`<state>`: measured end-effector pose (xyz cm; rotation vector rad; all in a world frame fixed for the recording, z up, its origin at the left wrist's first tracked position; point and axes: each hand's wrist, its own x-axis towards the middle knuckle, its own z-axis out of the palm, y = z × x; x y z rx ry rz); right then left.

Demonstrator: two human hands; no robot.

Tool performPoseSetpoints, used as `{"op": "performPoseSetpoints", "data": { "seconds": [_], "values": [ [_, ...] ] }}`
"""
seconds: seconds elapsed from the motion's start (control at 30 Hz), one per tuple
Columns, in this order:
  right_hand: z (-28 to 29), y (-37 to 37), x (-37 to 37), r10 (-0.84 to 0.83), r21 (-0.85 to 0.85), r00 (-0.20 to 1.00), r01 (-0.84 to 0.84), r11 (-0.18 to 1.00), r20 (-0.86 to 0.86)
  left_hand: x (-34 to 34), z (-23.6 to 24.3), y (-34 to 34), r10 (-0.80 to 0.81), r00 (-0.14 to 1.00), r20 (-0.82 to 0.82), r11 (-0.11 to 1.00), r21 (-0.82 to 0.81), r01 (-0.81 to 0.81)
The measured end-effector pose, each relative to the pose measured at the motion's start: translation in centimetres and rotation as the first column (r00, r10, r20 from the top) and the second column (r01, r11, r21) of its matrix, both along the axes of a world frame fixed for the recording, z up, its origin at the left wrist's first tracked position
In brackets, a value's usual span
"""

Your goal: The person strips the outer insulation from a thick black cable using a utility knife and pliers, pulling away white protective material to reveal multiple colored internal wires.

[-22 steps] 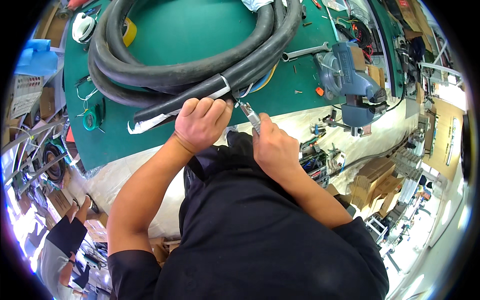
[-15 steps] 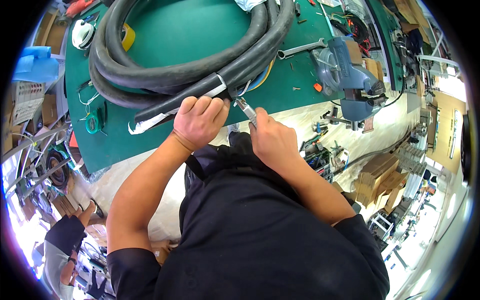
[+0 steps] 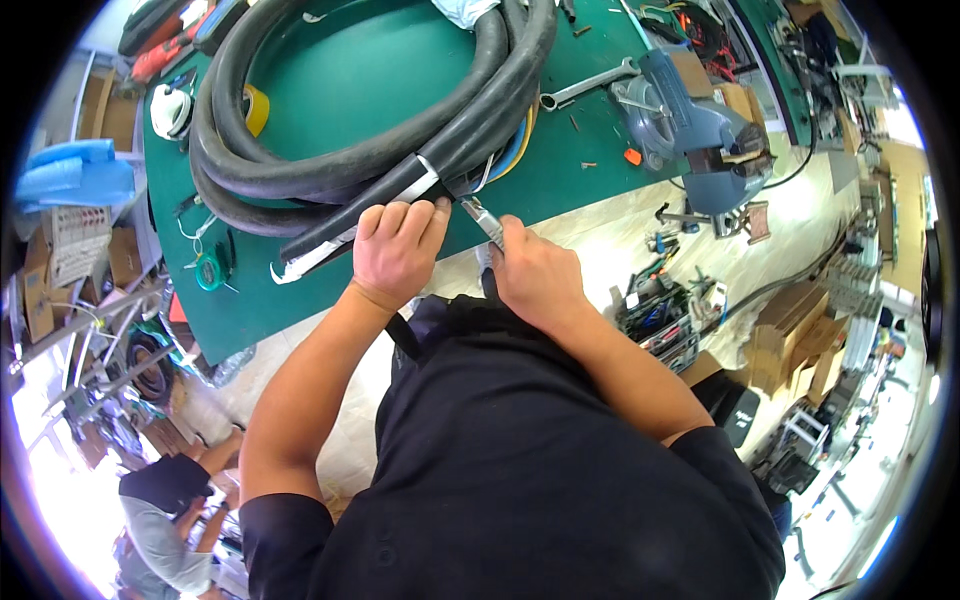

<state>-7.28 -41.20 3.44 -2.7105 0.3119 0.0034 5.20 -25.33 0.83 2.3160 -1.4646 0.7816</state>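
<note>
A thick black cable [image 3: 300, 172] lies coiled on the green table. Near the table's front edge, one length of it has a long opening in the black sheath, with a white strip [image 3: 428, 183] showing. My left hand [image 3: 398, 245] is closed over this length, knuckles up and fingers pressed on it. My right hand [image 3: 538, 272] is closed round a slim silver metal hand tool [image 3: 482, 219]. The tool's tip meets the cable just right of my left fingers; its exact kind is unclear. Blue and yellow wires [image 3: 517, 150] show beside the cable there.
A wrench [image 3: 590, 84] and a blue-grey bench vise [image 3: 700, 130] are at the right. A yellow tape roll [image 3: 256, 110] and a green tape measure [image 3: 212, 268] lie left. Tools [image 3: 660, 310] are on the floor. Another person [image 3: 170, 520] is at lower left.
The whole view has shifted a little, moving the table and cable in the picture. Both hands keep their holds, and the tool stays at the cable.
</note>
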Motion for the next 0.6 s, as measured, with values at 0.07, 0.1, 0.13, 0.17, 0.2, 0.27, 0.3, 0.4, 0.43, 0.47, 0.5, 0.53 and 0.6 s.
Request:
{"op": "performPoseSetpoints", "data": {
  "seconds": [0.07,0.1,0.13,0.17,0.2,0.27,0.3,0.4,0.43,0.47,0.5,0.53,0.6],
  "values": [
    [0.2,0.0,0.0,0.008,0.013,1.0,-0.007,1.0,-0.023,-0.2,0.1,0.1,0.009,1.0,-0.007,1.0,0.021,-0.009],
    [0.1,0.0,-0.1,-0.001,0.0,1.0,0.001,1.0,-0.025,-0.4,-0.1,0.0,0.013,1.0,0.003,0.999,0.047,-0.013],
    [-0.1,-0.1,0.0,-0.007,-0.014,1.0,0.007,1.0,-0.024,-0.4,0.0,-0.2,0.02,1.0,0.017,0.997,0.072,-0.021],
    [-0.2,-0.2,0.0,-0.013,-0.029,1.0,0.012,1.0,-0.023,-0.6,0.2,-0.6,0.03,1.0,0.008,0.998,0.063,-0.031],
    [-0.5,-0.4,0.0,-0.01,-0.024,1.0,0.01,1.0,0.005,-0.7,0.4,-0.6,0.058,0.998,-0.007,0.997,0.061,-0.058],
    [-1.0,-0.9,-0.2,-0.01,-0.02,0.998,0.011,1.0,0.054,-1.0,0.5,-0.8,0.108,0.993,-0.044,0.993,0.053,-0.105],
    [-1.1,-1.2,0.0,-0.008,0.007,0.999,0.008,1.0,0.053,-1.3,0.5,-0.8,0.138,0.99,-0.032,0.987,0.092,-0.134],
    [-1.0,-1.3,-0.5,0.007,0.084,0.998,-0.011,0.996,0.056,-1.8,0.9,-1.0,0.161,0.987,-0.008,0.973,0.169,-0.157],
    [-0.9,-1.5,-0.5,0.015,0.101,0.997,-0.023,0.995,0.079,-2.1,1.1,-1.1,0.179,0.983,-0.026,0.97,0.17,-0.172],
    [-0.9,-1.6,-0.6,0.02,0.114,0.995,-0.032,0.993,0.1,-2.7,1.2,-1.1,0.195,0.98,-0.047,0.968,0.169,-0.185],
    [-0.8,-1.7,-0.5,-0.007,0.174,0.994,-0.012,0.985,0.111,-3.1,0.9,-1.0,0.206,0.973,-0.104,0.971,0.141,-0.191],
    [-0.8,-1.8,-0.8,-0.039,0.233,0.992,0.01,0.972,0.118,-3.6,0.7,-0.9,0.231,0.963,-0.141,0.967,0.143,-0.211],
    [-0.7,-2.2,-0.9,-0.116,0.329,0.989,0.081,0.941,0.087,-4.2,0.1,-0.6,0.283,0.935,-0.214,0.955,0.149,-0.255]
  ]
}}
